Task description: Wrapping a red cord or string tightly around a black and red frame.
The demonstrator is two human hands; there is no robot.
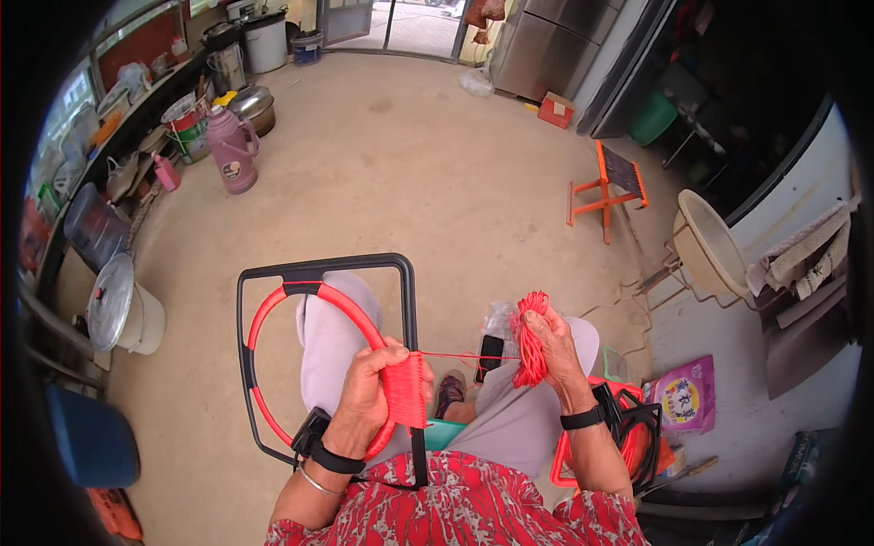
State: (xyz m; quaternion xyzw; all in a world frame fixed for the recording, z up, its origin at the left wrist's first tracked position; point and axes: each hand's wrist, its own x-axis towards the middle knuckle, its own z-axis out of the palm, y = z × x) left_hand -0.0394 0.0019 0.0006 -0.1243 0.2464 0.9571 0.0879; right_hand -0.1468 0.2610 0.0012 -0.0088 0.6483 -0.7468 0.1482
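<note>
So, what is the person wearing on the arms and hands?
Both hands are bare, without gloves. The left hand has a black wrist strap and a thin silver bangle behind it. The right hand has a black wristband too. The sleeves are red with a grey-white pattern.

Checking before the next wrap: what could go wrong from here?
The taut red cord between the hands could go slack or slip if the right hand loosens its bundle. The woven patch may slide along the red ring should the left hand ease off.
</note>
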